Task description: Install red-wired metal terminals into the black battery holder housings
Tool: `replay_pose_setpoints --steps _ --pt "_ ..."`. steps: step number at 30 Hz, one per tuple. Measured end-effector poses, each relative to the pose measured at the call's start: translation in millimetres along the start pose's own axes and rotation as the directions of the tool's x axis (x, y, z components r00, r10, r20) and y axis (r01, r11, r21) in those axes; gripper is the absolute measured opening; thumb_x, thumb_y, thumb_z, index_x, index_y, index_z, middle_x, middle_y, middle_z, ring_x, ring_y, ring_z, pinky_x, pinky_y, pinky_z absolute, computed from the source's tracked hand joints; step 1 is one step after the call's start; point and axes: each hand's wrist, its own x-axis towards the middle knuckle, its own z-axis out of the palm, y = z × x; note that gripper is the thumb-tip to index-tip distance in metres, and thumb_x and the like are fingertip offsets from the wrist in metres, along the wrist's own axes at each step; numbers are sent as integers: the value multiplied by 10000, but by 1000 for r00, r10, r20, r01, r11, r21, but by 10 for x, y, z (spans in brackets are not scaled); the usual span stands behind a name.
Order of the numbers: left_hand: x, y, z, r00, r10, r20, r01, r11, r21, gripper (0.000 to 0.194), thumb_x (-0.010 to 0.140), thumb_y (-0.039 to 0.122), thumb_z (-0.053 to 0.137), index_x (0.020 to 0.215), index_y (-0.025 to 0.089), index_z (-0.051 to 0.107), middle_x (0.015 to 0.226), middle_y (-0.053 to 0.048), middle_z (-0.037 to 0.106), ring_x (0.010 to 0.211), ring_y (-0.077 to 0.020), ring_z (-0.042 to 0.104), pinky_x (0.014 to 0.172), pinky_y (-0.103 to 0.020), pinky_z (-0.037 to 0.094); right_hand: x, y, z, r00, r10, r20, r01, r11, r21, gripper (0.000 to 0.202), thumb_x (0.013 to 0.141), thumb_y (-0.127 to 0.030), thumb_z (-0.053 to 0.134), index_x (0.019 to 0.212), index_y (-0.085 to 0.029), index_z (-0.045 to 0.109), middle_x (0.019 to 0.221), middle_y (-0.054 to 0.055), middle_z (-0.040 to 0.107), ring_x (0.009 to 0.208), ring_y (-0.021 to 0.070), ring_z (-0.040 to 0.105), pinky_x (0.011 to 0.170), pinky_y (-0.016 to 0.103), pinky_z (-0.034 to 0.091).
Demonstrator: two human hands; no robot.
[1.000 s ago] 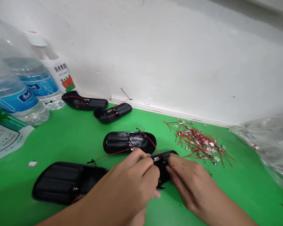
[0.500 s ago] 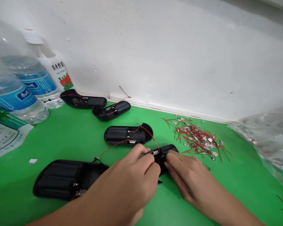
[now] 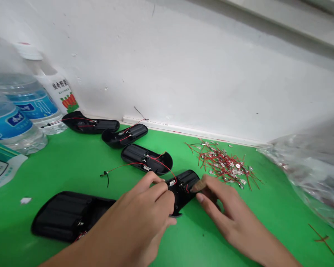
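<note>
Black casing [image 3: 180, 200], one, interior facing up, located on the green desk [image 3: 80, 163] between the two hands; long axis diagonal, running from the near left to the far right, the ribbed bay [image 3: 189, 178] forming the far right end and pointing towards the gap between the white strip [image 3: 183, 129] and the wire pile [image 3: 228, 163]; the near left portion is partly hidden by fingers. Left hand [image 3: 151, 211]: fingers curled, gripping the casing by its left side. Right hand [image 3: 229, 207]: thumb and forefinger with a narrow gap, forefinger at the bay's right edge; whether anything is pinched there cannot be told. Red wire [image 3: 167, 167], one, arching between the held casing and the neighbouring casing [image 3: 146, 159], which lies just beyond the left knuckles, long axis sloping from far left to near right. Large-looking casing [image 3: 61, 215], one, at the left, its right portion behind the left forearm. Further casings, two, near the foot of the wall [image 3: 183, 66]. Edges and room: on the near side of the held casing, bare green surface between the wrists; towards the right, a narrow green band before the wire pile; on the far left, bottles [image 3: 36, 100]; on the far right, a clear plastic bag [image 3: 317, 174].
</note>
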Motion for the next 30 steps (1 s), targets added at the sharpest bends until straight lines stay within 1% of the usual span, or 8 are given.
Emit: replay_pose_setpoints --steps 3,7,10,15,19,23,28,30 --pt "-20 -29 -2 1000 13 15 -12 999 -45 284 786 10 821 811 191 603 829 14 655 842 -237 584 789 -373 451 -23 -20 50 990 -25 -137 27 1000 15 190 1079 -162 457 985 -243 602 868 -25 610 762 143 580 672 253 444" --pt "-43 -41 23 1000 4 18 -3 1000 -30 288 785 7 817 820 190 597 828 15 642 847 -241 574 824 -389 446 -48 -4 201 972 -73 -223 79 997 16 209 1057 -142 514 1122 -273 663 861 -31 609 753 128 601 653 232 466" --pt "-41 -41 35 999 -4 37 5 1000 -26 277 792 12 812 811 185 597 826 11 641 837 -238 569 811 -386 446 -43 43 259 960 -112 -258 118 993 7 242 1030 -129 597 1191 -289 679 836 -44 587 713 113 588 636 216 470" --pt "-30 -27 10 997 -5 71 8 999 -48 286 779 3 824 786 187 605 814 21 647 795 -212 575 801 -360 447 13 119 216 951 -205 -231 213 977 12 216 995 -83 656 1122 -243 728 879 -14 652 765 124 628 680 216 509" --pt "-4 6 -41 997 -10 83 13 999 -33 254 821 46 823 798 196 620 829 26 665 804 -211 590 811 -350 450 33 118 180 957 -218 -193 222 975 -3 196 1007 -84 651 1099 -234 739 921 10 697 797 145 663 696 239 532" --pt "7 17 -71 992 -5 129 4 1000 11 244 834 58 814 792 201 621 857 17 681 841 -221 607 878 -361 460 29 108 158 954 -251 -164 246 968 -49 213 1013 -70 626 1119 -229 720 921 18 676 804 152 661 695 247 540" --pt "-23 24 -93 982 -20 188 19 1000 5 219 873 46 751 821 207 614 878 13 680 887 -225 620 940 -372 465 14 126 64 942 -333 -45 322 933 -161 212 1050 -92 588 1222 -193 659 984 44 667 862 161 660 752 263 551" --pt "-28 31 -103 978 -16 209 17 1000 -3 210 886 50 738 828 208 613 885 9 681 901 -229 619 941 -370 474 13 119 14 933 -360 -1 348 903 -252 172 1074 -135 564 1225 -176 635 993 59 663 863 180 654 748 287 550"
